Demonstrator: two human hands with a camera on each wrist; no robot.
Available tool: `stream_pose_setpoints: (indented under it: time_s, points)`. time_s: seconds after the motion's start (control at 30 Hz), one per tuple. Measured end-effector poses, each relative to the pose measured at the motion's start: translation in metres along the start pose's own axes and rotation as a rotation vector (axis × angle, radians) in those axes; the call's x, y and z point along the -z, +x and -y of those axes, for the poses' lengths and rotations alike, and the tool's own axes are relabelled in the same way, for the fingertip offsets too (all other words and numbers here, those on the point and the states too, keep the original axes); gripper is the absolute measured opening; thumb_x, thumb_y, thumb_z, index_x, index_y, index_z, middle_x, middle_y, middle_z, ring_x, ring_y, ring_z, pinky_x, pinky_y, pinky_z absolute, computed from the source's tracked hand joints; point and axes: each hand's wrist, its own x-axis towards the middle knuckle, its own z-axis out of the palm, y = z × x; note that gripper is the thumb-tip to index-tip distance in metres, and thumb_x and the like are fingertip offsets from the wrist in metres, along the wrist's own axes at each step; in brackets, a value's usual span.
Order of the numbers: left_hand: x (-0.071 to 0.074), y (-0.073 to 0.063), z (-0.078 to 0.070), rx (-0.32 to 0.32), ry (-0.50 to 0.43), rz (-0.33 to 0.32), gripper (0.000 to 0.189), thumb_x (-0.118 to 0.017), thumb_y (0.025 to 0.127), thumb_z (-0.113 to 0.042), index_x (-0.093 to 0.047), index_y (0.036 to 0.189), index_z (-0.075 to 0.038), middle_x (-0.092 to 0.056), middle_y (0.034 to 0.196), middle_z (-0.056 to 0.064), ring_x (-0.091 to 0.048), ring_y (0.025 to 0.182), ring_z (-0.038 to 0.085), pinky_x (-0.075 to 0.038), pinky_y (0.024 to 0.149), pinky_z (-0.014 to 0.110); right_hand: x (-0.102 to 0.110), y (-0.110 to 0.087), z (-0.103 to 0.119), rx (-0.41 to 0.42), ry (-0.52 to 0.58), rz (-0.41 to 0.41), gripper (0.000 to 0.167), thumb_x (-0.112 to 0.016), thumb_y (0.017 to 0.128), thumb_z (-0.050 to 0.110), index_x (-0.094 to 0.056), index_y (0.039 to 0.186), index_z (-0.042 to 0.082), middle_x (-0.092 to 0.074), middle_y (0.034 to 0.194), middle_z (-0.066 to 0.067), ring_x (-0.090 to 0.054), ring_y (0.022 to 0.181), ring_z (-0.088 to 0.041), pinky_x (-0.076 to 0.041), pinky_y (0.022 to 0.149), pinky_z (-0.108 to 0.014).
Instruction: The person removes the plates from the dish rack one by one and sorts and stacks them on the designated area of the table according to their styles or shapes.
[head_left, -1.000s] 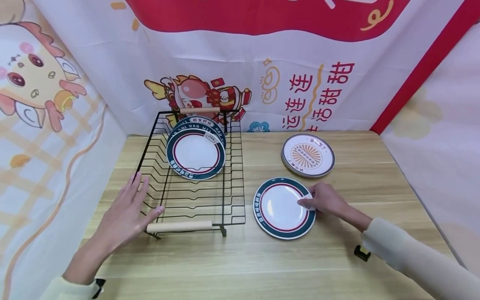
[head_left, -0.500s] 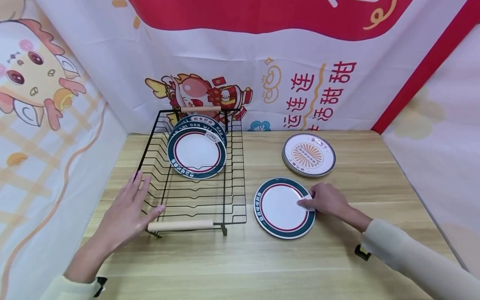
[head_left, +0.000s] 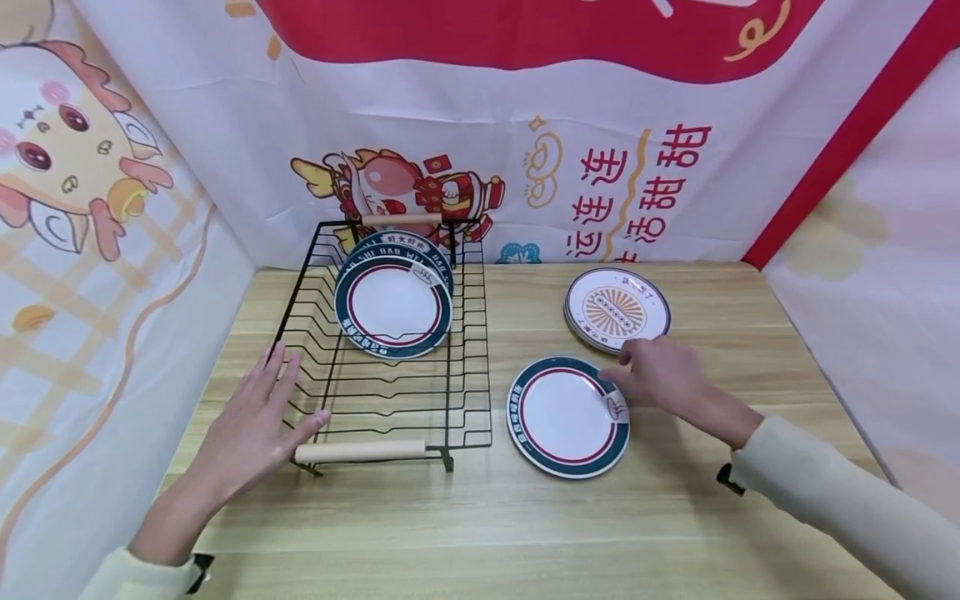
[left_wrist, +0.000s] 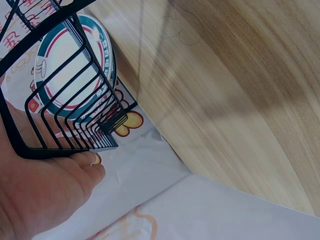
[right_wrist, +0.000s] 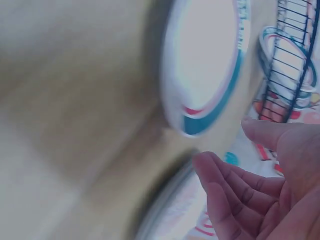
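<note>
black rack (head_left: 386,397) under spread-fingered left hand (head_left: 243,429)
right hand (head_left: 663,375) (thumb apart, pinching nothing) near green-rimmed plate (head_left: 564,417); rim pinch seems best

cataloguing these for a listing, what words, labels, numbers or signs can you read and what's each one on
"连连" and "甜甜": red, on the back cloth
"SHI HAO WEI": rim lettering, partly covered, on the plates behind the front plate in the wire rack
Too small to read surely: rim characters on the front plate, the loose plate and the stack's top plate
</note>
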Motion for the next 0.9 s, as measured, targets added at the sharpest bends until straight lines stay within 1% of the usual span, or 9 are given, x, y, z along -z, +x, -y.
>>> stream_pose_setpoints:
  time_s: [0.07,0.17,0.27,0.4,0.5,0.6,0.67,0.73,0.9]
  points:
    - [0.0,-0.001,0.001,0.001,-0.001,0.001,0.097,-0.055,0.106,-0.056,-0.009,0.167,0.004,0.004,0.175,0.026,0.006,0.162,0.043,0.002,0.132,0.054,0.013,0.003,0.007,0.029,-0.026,-0.023,0.045,-0.082,0.092,0.046,-0.08,0.106,0.004,-0.066,0.066,0.001,-0.056,0.058,-0.019,-0.041,0.049,-0.029]
    - [-0.001,-0.002,0.001,0.006,-0.001,-0.001,0.097,-0.054,0.106,-0.057,-0.009,0.167,0.003,0.006,0.175,0.023,0.006,0.163,0.042,0.008,0.132,0.046,0.035,0.009,0.022,0.072,-0.061,-0.057,0.044,-0.084,0.09,0.045,-0.08,0.107,0.005,-0.072,0.073,-0.003,-0.059,0.061,-0.019,-0.042,0.05,-0.029]
    - [-0.001,-0.003,0.002,0.005,0.003,-0.009,0.097,-0.054,0.106,-0.057,-0.009,0.167,0.003,0.005,0.176,0.022,0.005,0.163,0.042,0.01,0.131,0.042,0.061,0.015,0.041,0.109,-0.084,-0.088,0.044,-0.085,0.09,0.044,-0.08,0.11,0.005,-0.078,0.088,-0.009,-0.063,0.067,-0.021,-0.049,0.053,-0.03]
    - [-0.001,-0.002,0.002,0.0,0.011,-0.021,0.097,-0.055,0.106,-0.057,-0.011,0.167,0.004,0.001,0.175,0.026,0.004,0.163,0.042,0.009,0.132,0.042,0.092,0.025,0.068,0.185,-0.068,-0.124,0.046,-0.084,0.091,0.044,-0.078,0.115,0.005,-0.08,0.104,-0.013,-0.074,0.082,-0.026,-0.063,0.067,-0.037]
    - [-0.001,-0.002,0.002,0.003,0.012,-0.018,0.097,-0.055,0.106,-0.057,-0.011,0.167,0.004,0.0,0.175,0.027,0.004,0.163,0.042,0.009,0.132,0.043,0.109,0.035,0.09,0.241,-0.044,-0.129,0.048,-0.083,0.092,0.044,-0.077,0.119,0.006,-0.08,0.109,-0.012,-0.078,0.092,-0.028,-0.065,0.077,-0.043]
    - [-0.001,-0.001,0.002,0.004,0.007,-0.014,0.097,-0.055,0.106,-0.057,-0.011,0.167,0.004,0.002,0.175,0.025,0.003,0.162,0.043,0.007,0.132,0.046,0.12,0.047,0.111,0.287,-0.042,-0.114,0.051,-0.081,0.093,0.048,-0.075,0.125,0.008,-0.08,0.111,-0.01,-0.077,0.097,-0.027,-0.064,0.083,-0.044]
    - [-0.001,0.0,0.001,0.005,0.003,-0.01,0.097,-0.055,0.106,-0.057,-0.011,0.167,0.004,0.002,0.175,0.025,0.003,0.162,0.044,0.006,0.132,0.048,0.124,0.055,0.124,0.32,-0.037,-0.104,0.052,-0.08,0.094,0.049,-0.075,0.126,0.009,-0.08,0.111,-0.009,-0.077,0.096,-0.025,-0.064,0.082,-0.042]
    - [-0.001,0.0,0.001,0.004,0.002,-0.01,0.097,-0.055,0.106,-0.057,-0.011,0.167,0.004,0.002,0.175,0.026,0.002,0.162,0.044,0.004,0.133,0.05,0.126,0.064,0.137,0.344,-0.03,-0.083,0.052,-0.079,0.094,0.05,-0.074,0.128,0.01,-0.08,0.111,-0.008,-0.076,0.096,-0.024,-0.063,0.082,-0.04]
    - [0.0,0.0,0.0,0.003,0.009,-0.017,0.097,-0.055,0.106,-0.057,-0.011,0.167,0.003,0.0,0.175,0.026,0.003,0.162,0.044,0.004,0.133,0.049,0.125,0.086,0.163,0.405,0.021,-0.047,0.051,-0.08,0.094,0.045,-0.073,0.129,0.009,-0.079,0.112,-0.008,-0.074,0.097,-0.023,-0.06,0.085,-0.037]
